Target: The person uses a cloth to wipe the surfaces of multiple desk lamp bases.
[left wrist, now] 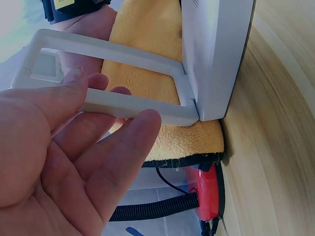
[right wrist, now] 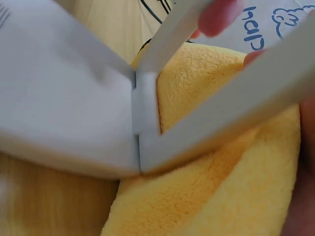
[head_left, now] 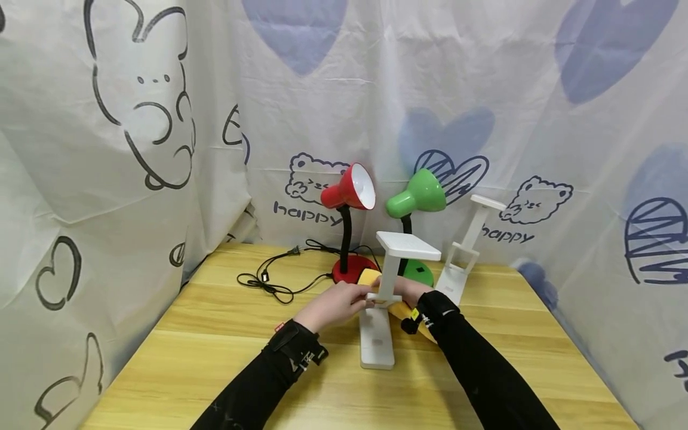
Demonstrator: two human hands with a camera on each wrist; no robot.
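A white folding desk lamp (head_left: pixel 388 278) stands mid-table, its flat head at the top and its long base (head_left: pixel 377 341) on the wood. My left hand (head_left: pixel 344 300) pinches one bar of its open frame between thumb and fingers, as the left wrist view shows. Behind that frame, a yellow cloth (right wrist: pixel 197 83) with a dark edge hangs against the lamp and droops to the tabletop. My right hand (head_left: pixel 412 290) holds the cloth at the lamp's far right side. Part of the right hand's fingers is hidden by the cloth and frame.
Close behind are a red gooseneck lamp (head_left: pixel 350 190) and a green one (head_left: pixel 421 194). Another white folding lamp (head_left: pixel 452 279) stands back right. A black power cord (head_left: pixel 276 288) lies coiled at the back left. Printed curtains (head_left: pixel 322 107) surround the wooden table (head_left: pixel 215 358).
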